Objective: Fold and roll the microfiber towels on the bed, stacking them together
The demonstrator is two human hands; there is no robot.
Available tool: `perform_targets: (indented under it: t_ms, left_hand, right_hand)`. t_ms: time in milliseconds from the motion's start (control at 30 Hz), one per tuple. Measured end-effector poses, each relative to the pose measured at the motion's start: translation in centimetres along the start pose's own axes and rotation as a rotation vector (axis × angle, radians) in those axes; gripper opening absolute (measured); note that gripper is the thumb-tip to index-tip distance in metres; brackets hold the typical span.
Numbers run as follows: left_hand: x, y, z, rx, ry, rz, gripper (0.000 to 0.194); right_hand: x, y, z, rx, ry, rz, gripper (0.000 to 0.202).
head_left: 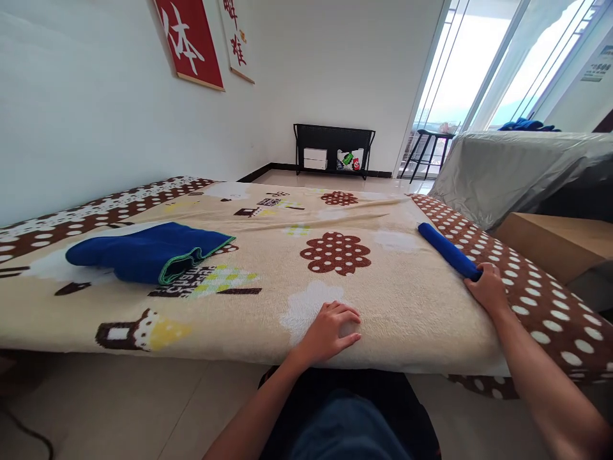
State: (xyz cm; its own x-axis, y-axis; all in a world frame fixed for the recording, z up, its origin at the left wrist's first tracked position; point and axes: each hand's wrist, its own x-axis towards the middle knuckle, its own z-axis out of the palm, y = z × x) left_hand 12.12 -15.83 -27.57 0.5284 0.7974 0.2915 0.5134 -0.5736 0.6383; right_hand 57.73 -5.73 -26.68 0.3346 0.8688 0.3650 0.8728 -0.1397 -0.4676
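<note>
My left hand (330, 331) rests on the patterned blanket (393, 303) near its front edge, fingers loosely bent and apart, with nothing in them. At the right, my right hand (487, 289) is closed around the near end of a tightly rolled blue towel (445, 248), which lies slanting on the blanket beside the brown dotted border. Farther left, a folded blue cloth (143, 252) with green stitched edges lies loosely on the blanket, apart from both hands.
A cardboard box (555, 246) stands right of the blanket, before furniture under a plastic cover (522, 160). A black rack (335, 137) stands at the far wall, and a dark stool (426, 150) by the glass door. Red and white hangings (191, 45) are on the left wall.
</note>
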Motion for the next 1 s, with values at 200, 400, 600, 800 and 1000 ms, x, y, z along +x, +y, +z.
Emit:
perform_targets:
  t_ms: [200,400,600,800,1000]
  left_hand:
    - [-0.4,0.1,-0.6,-0.07,-0.019,0.01,0.02]
    - [-1.2,-4.2,-6.4,0.1,0.158,-0.156,0.018]
    - [-4.3,-11.5,-19.3,0.509,0.672,-0.551,0.039]
    - [-9.4,-15.7,-27.2,0.754,0.73,-0.921,0.023]
    - [-9.7,-15.1,-30.9,0.471,0.821,-0.905,0.022]
  right_hand:
    - [0.0,1.1,0.5,0.032,0.015,-0.023,0.041]
    - [0.1,3.5,1.8,-0.063,0.081,-0.09,0.053]
    - [-0.1,3.7,1.9,-0.043,0.149,-0.102,0.048]
    - [0.3,4.5,2.0,-0.018,0.125,-0.091,0.051]
    - [0.6,5.9,3.5,-0.115,0.167,-0.059,0.057]
